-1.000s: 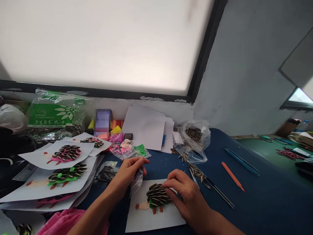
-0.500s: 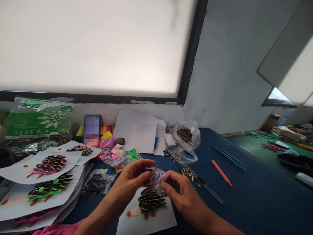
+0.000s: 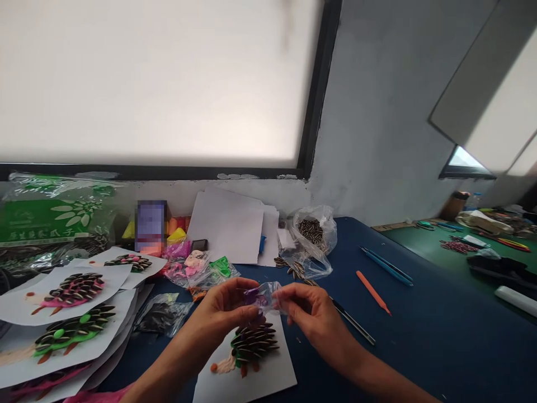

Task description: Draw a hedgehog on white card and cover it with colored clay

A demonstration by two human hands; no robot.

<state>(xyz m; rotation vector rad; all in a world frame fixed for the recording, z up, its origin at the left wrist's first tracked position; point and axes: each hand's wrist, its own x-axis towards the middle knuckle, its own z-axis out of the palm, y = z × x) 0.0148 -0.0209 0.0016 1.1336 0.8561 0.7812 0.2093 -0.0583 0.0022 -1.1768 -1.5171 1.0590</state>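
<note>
Above the seed hedgehog (image 3: 255, 342), left hand (image 3: 226, 305) and right hand (image 3: 314, 313) grasp one clear bag (image 3: 267, 292), purple material (image 3: 254, 296) inside. Farther back: plastic bag (image 3: 330, 221), striped seeds (image 3: 310, 229) within.

Small bag (image 3: 264, 299) between left hand (image 3: 224, 305) and right hand (image 3: 314, 316), above hedgehog card (image 3: 268, 387) on table (image 3: 335, 372). Card stack (image 3: 115, 322) left of hands, seed packet (image 3: 31, 218) behind stack. Paper sheets (image 3: 226, 229) behind hands, against wall (image 3: 369, 140); seed bag (image 3: 329, 228) just right of sheets. Pen (image 3: 372, 292) right of right hand, tool (image 3: 386, 266) behind pen.
</note>
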